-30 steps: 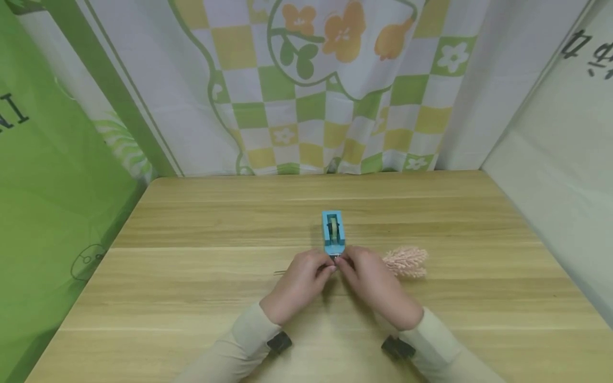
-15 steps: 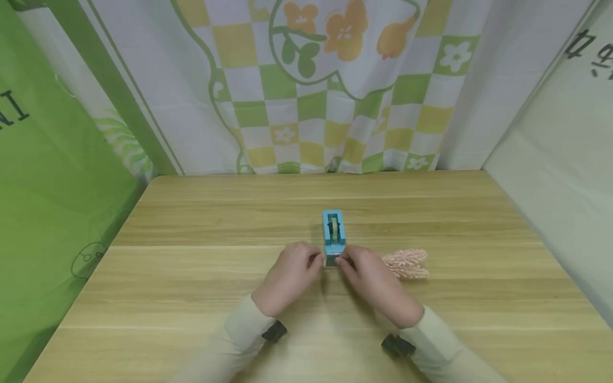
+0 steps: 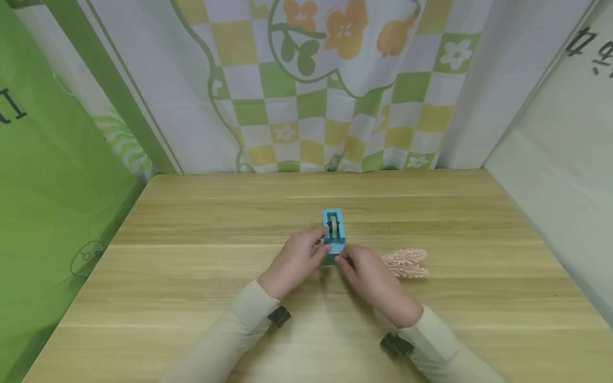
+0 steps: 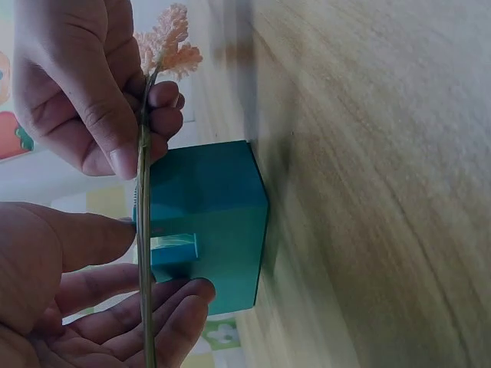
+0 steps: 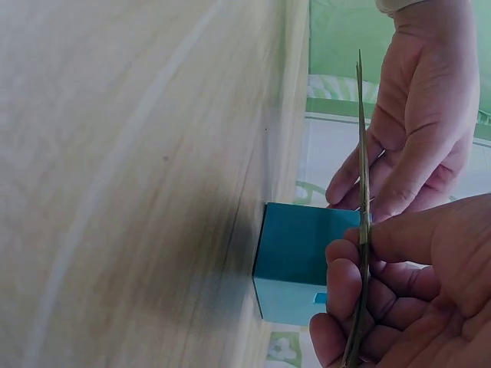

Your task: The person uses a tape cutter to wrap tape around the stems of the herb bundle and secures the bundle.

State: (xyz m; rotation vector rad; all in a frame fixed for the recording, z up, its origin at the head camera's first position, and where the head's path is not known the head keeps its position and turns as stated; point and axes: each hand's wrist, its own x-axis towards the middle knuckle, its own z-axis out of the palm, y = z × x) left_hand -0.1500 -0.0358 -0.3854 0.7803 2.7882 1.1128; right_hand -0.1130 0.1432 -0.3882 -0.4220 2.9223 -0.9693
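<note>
A blue tape dispenser (image 3: 337, 247) with a roll of tape (image 3: 334, 227) stands mid-table. My right hand (image 3: 371, 282) pinches thin flower stems (image 5: 363, 115) just before the dispenser's near end, thumb against fingertips. Pink flower heads (image 3: 407, 263) stick out to the right of that hand. My left hand (image 3: 292, 263) is at the dispenser's left side, thumb and forefinger apart, the forefinger reaching toward the roll. In the left wrist view, the left hand's fairly straight fingers (image 4: 180, 322) lie beside the dispenser, behind the stems. Whether they press on it is hard to see.
The wooden table (image 3: 215, 213) extends around the hands. A checked floral curtain (image 3: 311, 106) hangs behind its far edge. A green cloth (image 3: 57, 175) is on the left and a pale one (image 3: 551, 143) on the right. Dark wrist cameras sit under both sleeves.
The left hand moved from the stems beside the right hand, out to the left, then forward to the dispenser's side, its fingers spreading. The right hand stays with the stems.
</note>
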